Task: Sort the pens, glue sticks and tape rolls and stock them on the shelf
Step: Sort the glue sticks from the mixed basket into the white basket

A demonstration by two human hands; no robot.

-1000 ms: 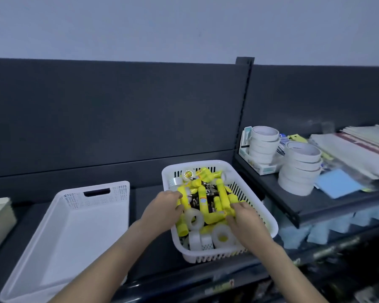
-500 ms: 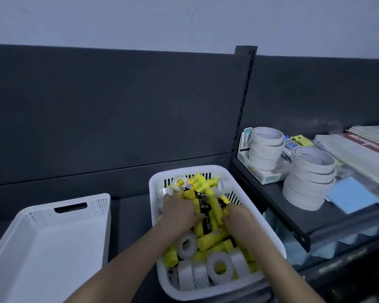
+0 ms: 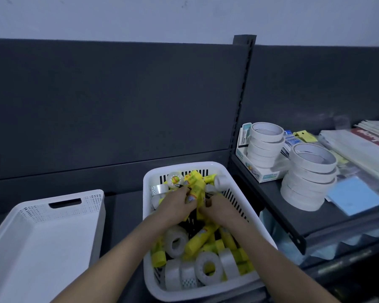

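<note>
A white slotted basket (image 3: 239,193) on the dark shelf holds several yellow glue sticks (image 3: 200,236), clear tape rolls (image 3: 175,241) and dark pens mixed together. Both my hands are inside it, near the middle. My left hand (image 3: 177,204) curls its fingers around a bunch of yellow glue sticks (image 3: 195,189). My right hand (image 3: 219,209) grips the same bunch from the right side. The pens are mostly hidden under my hands.
An empty white bin (image 3: 42,241) stands to the left of the basket. On the higher shelf (image 3: 278,215) at right sit two stacks of white tape rolls (image 3: 307,176), a small box (image 3: 263,174), blue paper (image 3: 357,197) and paper packs (image 3: 363,147).
Both hands have moved deeper toward the basket's far end and closed together on a bunch of glue sticks. The view has come nearer to the basket.
</note>
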